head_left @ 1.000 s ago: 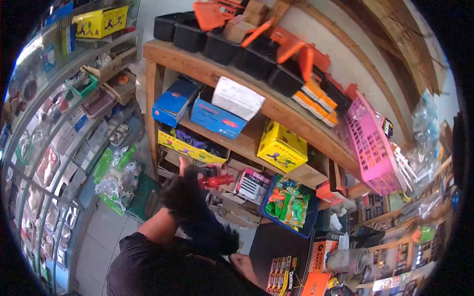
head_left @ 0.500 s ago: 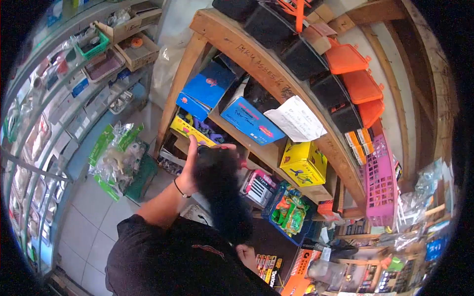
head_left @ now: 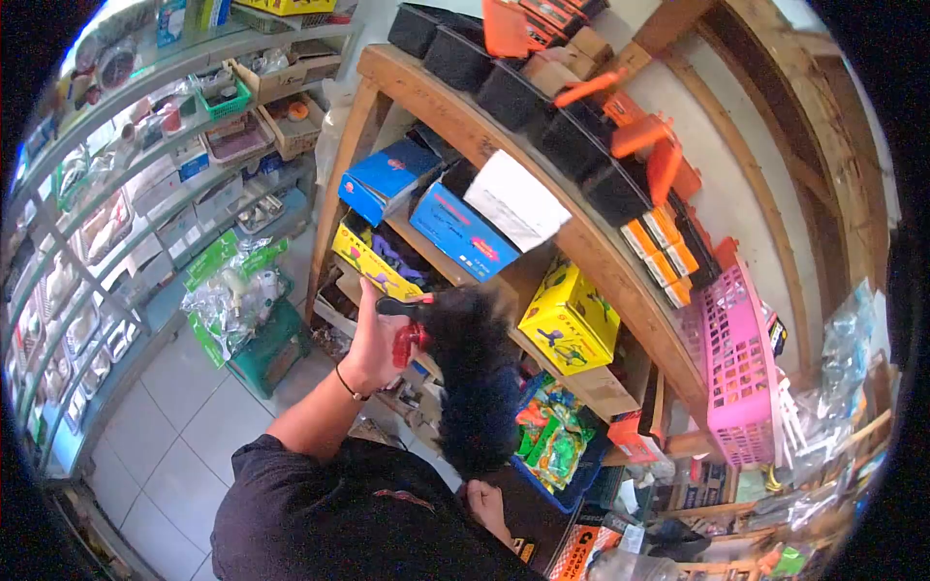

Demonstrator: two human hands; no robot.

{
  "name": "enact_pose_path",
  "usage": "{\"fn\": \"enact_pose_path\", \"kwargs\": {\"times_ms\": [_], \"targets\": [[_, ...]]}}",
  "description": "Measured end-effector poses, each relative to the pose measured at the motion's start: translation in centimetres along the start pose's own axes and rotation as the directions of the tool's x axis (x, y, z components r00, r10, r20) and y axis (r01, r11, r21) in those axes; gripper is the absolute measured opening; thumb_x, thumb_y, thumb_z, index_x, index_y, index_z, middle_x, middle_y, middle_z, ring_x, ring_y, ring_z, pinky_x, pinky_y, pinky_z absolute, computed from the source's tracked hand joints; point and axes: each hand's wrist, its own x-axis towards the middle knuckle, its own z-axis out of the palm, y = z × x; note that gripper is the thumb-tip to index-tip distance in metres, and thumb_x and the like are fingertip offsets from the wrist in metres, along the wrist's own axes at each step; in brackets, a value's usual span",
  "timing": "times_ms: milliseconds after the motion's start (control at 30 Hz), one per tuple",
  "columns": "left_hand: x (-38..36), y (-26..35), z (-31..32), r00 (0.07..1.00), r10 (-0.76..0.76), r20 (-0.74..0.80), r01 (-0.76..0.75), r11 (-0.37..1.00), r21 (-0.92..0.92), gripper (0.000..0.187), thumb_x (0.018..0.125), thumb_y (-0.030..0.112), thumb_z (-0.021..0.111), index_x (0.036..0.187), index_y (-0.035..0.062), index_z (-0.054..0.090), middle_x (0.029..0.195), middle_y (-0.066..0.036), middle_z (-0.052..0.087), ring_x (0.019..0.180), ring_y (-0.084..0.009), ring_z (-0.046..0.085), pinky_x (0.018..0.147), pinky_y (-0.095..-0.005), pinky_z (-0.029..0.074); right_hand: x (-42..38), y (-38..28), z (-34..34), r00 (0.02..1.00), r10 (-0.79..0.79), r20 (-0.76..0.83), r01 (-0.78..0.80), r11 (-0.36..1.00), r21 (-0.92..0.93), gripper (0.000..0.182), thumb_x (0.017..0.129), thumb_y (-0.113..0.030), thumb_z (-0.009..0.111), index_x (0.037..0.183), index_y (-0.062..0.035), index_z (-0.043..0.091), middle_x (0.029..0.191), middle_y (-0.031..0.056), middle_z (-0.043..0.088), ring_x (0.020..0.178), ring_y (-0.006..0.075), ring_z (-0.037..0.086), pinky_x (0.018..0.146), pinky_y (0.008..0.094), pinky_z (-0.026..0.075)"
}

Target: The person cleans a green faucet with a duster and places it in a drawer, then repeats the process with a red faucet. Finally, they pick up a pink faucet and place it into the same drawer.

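Observation:
My left hand (head_left: 371,341), with a dark band at the wrist, is raised before the wooden shelf with its thumb up. It is closed round a black and red handle (head_left: 409,343). From the handle a black fluffy duster (head_left: 475,382) hangs to the right and down toward my body, hiding part of the lower shelf. Close behind the hand are a yellow box (head_left: 373,259) and a blue box (head_left: 465,230). My right hand (head_left: 486,505) is low beside my shirt with its fingers curled; whether it holds anything is hidden.
Black bins (head_left: 518,95) with orange lids line the shelf top. A pink basket (head_left: 741,373) hangs at right. Below are another yellow box (head_left: 572,318) and a blue crate (head_left: 573,492) of green packets. A green stool (head_left: 276,339) bears plastic bags. Glass shelving (head_left: 126,252) stands left.
The duster has swung to the right, away from my left palm, so the red on its handle now shows more. My view has shifted slightly; the right hand stays low.

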Motion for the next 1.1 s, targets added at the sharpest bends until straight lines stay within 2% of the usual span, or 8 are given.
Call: {"fn": "enact_pose_path", "kwargs": {"times_ms": [33,100,167,567,700,767,900,1100], "targets": [[-0.1,-1.4,1.5,0.965,0.087,-0.246,-0.029,0.973,0.229,0.101,0.067,0.078,0.014,0.120,-0.0045,0.036,0.117,-0.016,0.046,0.111,-0.0251,0.044,0.090,-0.0348,0.038,-0.4,1.7,-0.5,0.998,-0.055,0.036,0.058,0.993,-0.103,0.031,0.084,-0.024,0.047,0.066,0.0011,0.053,0.049,0.0083,0.045,0.045,0.0135,0.042,0.045,0.0284,0.036],[0.3,-2.2,-2.3,0.966,-0.029,0.256,-0.037,0.967,0.250,0.101,0.068,0.078,0.015,0.121,-0.0054,0.035,0.116,-0.018,0.047,0.111,-0.0271,0.044,0.087,-0.0358,0.040,-1.2,3.3,-1.5,0.990,-0.111,0.081,0.125,0.974,-0.190,0.031,0.084,-0.024,0.047,0.067,0.0008,0.054,0.050,0.0072,0.045,0.046,0.0118,0.042,0.046,0.0280,0.036],[-1.0,-4.9,2.4,0.937,0.086,-0.337,-0.016,0.978,0.207,0.101,0.065,0.080,0.015,0.118,-0.0019,0.041,0.114,-0.020,0.047,0.095,-0.0336,0.052,0.079,-0.0410,0.044,-2.0,2.7,-2.5,0.995,-0.103,0.007,0.104,0.994,-0.039,0.030,0.084,-0.024,0.047,0.068,-0.0002,0.055,0.050,0.0069,0.046,0.048,0.0094,0.041,0.046,0.0278,0.036],[-2.6,-14.0,5.2,0.921,0.215,-0.324,-0.023,0.861,0.508,0.096,0.069,0.077,0.019,0.115,-0.0036,0.042,0.117,-0.017,0.047,0.107,-0.0349,0.045,0.094,-0.0441,0.032,-5.3,13.6,-4.5,0.926,-0.297,0.233,0.287,0.955,0.076,0.028,0.084,-0.029,0.048,0.082,-0.0027,0.060,0.064,0.0150,0.056,0.057,0.0253,0.052,0.055,0.0367,0.042],[-2.5,-14.6,5.0,0.993,0.029,-0.117,0.041,0.832,0.554,0.098,0.067,0.079,0.018,0.117,-0.0025,0.042,0.119,-0.017,0.046,0.111,-0.0294,0.043,0.093,-0.0403,0.034,-5.2,13.4,-4.0,0.904,-0.090,0.418,0.114,0.993,-0.033,0.029,0.087,-0.027,0.044,0.091,-0.0064,0.063,0.074,0.0145,0.057,0.070,0.0276,0.054,0.063,0.0389,0.042],[-2.5,-16.3,6.7,0.875,0.316,-0.366,0.035,0.713,0.700,0.103,0.064,0.081,0.018,0.118,-0.0042,0.039,0.121,-0.020,0.043,0.107,-0.0334,0.046,0.086,-0.0450,0.040,-5.4,16.6,-1.2,0.966,-0.156,0.205,0.127,0.981,0.146,0.031,0.086,-0.031,0.045,0.084,-0.0069,0.063,0.064,0.0128,0.056,0.059,0.0274,0.053,0.056,0.0368,0.042],[-3.1,-14.9,5.0,0.995,0.028,-0.095,0.039,0.767,0.641,0.093,0.071,0.076,0.018,0.118,-0.0020,0.039,0.115,-0.017,0.046,0.101,-0.0291,0.051,0.083,-0.0377,0.043,-6.3,11.2,-3.1,0.942,-0.288,0.174,0.277,0.957,0.081,0.034,0.085,-0.032,0.045,0.066,-0.0061,0.054,0.053,0.0086,0.047,0.050,0.0220,0.048,0.052,0.0328,0.038],[-3.6,-16.2,5.3,0.873,0.246,-0.422,0.124,0.724,0.679,0.096,0.070,0.076,0.012,0.118,-0.0021,0.040,0.104,-0.018,0.055,0.093,-0.0270,0.055,0.077,-0.0299,0.044,-6.7,12.0,-1.9,0.963,-0.194,0.185,0.139,0.952,0.272,0.035,0.084,-0.027,0.041,0.058,-0.0043,0.046,0.052,0.0119,0.043,0.048,0.0254,0.045,0.050,0.0345,0.035]]}}
